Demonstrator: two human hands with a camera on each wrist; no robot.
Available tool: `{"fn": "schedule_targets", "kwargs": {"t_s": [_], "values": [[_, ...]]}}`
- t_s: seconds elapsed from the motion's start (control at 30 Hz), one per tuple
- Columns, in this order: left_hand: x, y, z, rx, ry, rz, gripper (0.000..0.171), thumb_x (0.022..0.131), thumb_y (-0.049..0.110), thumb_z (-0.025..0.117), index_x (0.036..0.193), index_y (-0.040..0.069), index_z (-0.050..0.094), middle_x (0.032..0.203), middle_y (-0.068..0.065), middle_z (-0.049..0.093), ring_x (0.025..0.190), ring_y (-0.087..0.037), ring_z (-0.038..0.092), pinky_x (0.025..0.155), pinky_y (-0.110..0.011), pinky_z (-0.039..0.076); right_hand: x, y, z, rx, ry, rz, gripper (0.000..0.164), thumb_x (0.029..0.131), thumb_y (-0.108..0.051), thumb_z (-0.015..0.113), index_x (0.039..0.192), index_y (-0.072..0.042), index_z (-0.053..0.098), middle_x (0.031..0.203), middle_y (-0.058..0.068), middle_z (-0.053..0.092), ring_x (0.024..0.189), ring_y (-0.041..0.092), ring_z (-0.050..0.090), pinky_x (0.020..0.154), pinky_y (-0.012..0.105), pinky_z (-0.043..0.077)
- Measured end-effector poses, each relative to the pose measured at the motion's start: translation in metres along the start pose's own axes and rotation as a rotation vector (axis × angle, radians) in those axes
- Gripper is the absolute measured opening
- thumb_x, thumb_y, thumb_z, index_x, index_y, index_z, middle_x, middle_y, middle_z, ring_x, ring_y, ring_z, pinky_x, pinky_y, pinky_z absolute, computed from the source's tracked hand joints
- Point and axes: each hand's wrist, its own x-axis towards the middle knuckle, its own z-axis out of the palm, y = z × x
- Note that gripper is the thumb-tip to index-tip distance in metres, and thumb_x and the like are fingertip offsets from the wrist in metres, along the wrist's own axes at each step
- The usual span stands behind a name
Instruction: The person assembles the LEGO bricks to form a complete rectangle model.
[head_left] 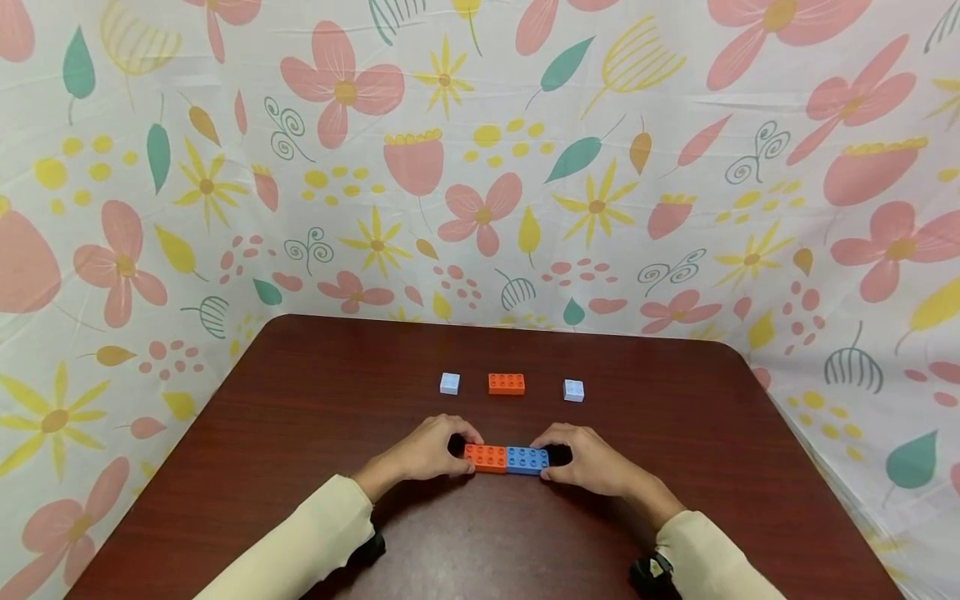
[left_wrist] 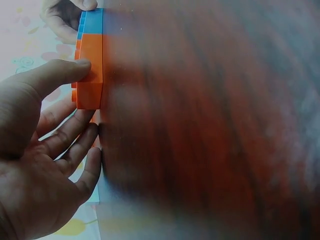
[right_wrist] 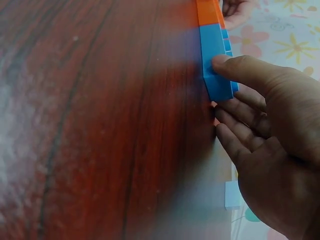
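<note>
An orange toy brick [head_left: 486, 457] and a blue toy brick [head_left: 528, 460] lie end to end on the table, their short sides touching. My left hand [head_left: 433, 450] pinches the orange brick between thumb and fingers at its left end. On the other side my right hand [head_left: 588, 458] pinches the blue brick at its right end. In the left wrist view the thumb presses the long side of the orange brick [left_wrist: 91, 75]. The right wrist view has the thumb on the near side of the blue brick [right_wrist: 214, 55]. Far-side fingertips are partly hidden.
Behind the hands, a second orange brick [head_left: 506, 383] lies between two small pale bricks, one on the left [head_left: 449, 383] and one on the right [head_left: 573, 390]. The dark wooden table [head_left: 360, 358] ends at a flower-printed cloth [head_left: 480, 167].
</note>
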Motion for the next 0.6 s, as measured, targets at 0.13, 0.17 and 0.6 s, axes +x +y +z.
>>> {"fn": "schedule_targets", "kwargs": {"t_s": [0.13, 0.17, 0.6], "values": [[0.0006, -0.0013, 0.0001, 0.007, -0.003, 0.004, 0.031, 0.084, 0.023, 0.084, 0.114, 0.019, 0.076, 0.113, 0.003, 0.073, 0.112, -0.019, 0.063, 0.101, -0.043, 0.05, 0.0003, 0.0003, -0.0002, -0.004, -0.001, 0.0, 0.033, 0.089, -0.022, 0.081, 0.121, -0.023, 0.072, 0.118, -0.008, 0.069, 0.106, 0.008, 0.063, 0.091, 0.032, 0.055], [0.0008, -0.0016, 0.0003, 0.009, -0.004, 0.005, 0.032, 0.084, 0.023, 0.084, 0.114, 0.019, 0.076, 0.112, 0.003, 0.073, 0.111, -0.019, 0.063, 0.101, -0.043, 0.05, 0.0003, 0.0003, -0.0002, -0.005, -0.001, 0.0, 0.033, 0.089, -0.023, 0.082, 0.121, -0.023, 0.072, 0.118, -0.009, 0.069, 0.107, 0.009, 0.063, 0.091, 0.032, 0.055], [0.0022, -0.0002, -0.0011, 0.082, 0.002, 0.041, 0.03, 0.082, 0.026, 0.085, 0.11, 0.022, 0.075, 0.106, 0.006, 0.072, 0.101, -0.015, 0.06, 0.095, -0.038, 0.047, 0.0041, 0.0011, -0.0032, -0.017, -0.012, -0.024, 0.036, 0.087, -0.028, 0.083, 0.121, -0.023, 0.072, 0.116, -0.01, 0.069, 0.106, 0.006, 0.062, 0.093, 0.033, 0.055]]}}
